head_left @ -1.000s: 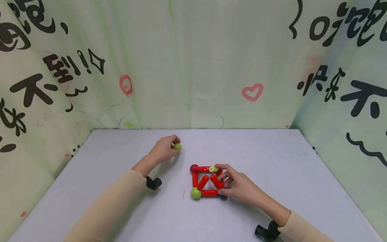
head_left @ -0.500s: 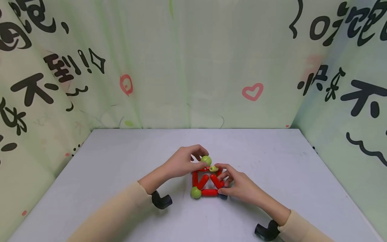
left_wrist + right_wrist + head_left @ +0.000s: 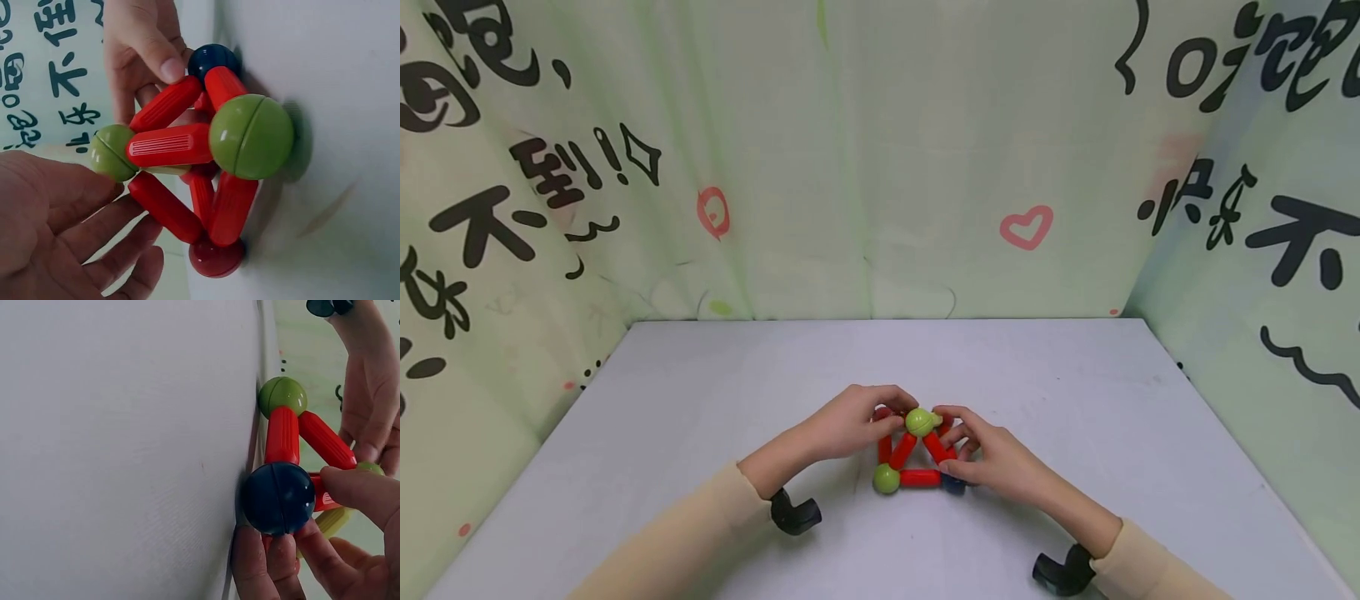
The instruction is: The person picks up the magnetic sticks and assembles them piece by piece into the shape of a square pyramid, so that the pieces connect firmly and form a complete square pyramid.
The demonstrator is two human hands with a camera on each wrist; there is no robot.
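Red magnetic rods [image 3: 169, 145] and balls form a pyramid-like frame on the table. At its top sits a green ball [image 3: 920, 422], which my left hand [image 3: 859, 422] pinches between thumb and fingers. Rods slope up to this ball from the base. A second green ball [image 3: 252, 136] marks the near left base corner, a dark blue ball [image 3: 279, 498] the near right one. In the left wrist view a dark red ball [image 3: 217, 256] shows at another corner. My right hand [image 3: 992, 454] grips the frame's right side by the blue ball. A yellow-green rod [image 3: 333, 520] is partly hidden behind its fingers.
The white table [image 3: 737, 358] carries the frame near its middle. Printed curtains [image 3: 925, 150] stand along its back and sides. Each wrist wears a black camera mount [image 3: 795, 512].
My left hand has carried the green ball rightward and down from the left onto the top of the rods. Two rods now meet it. The right hand has stayed in place.
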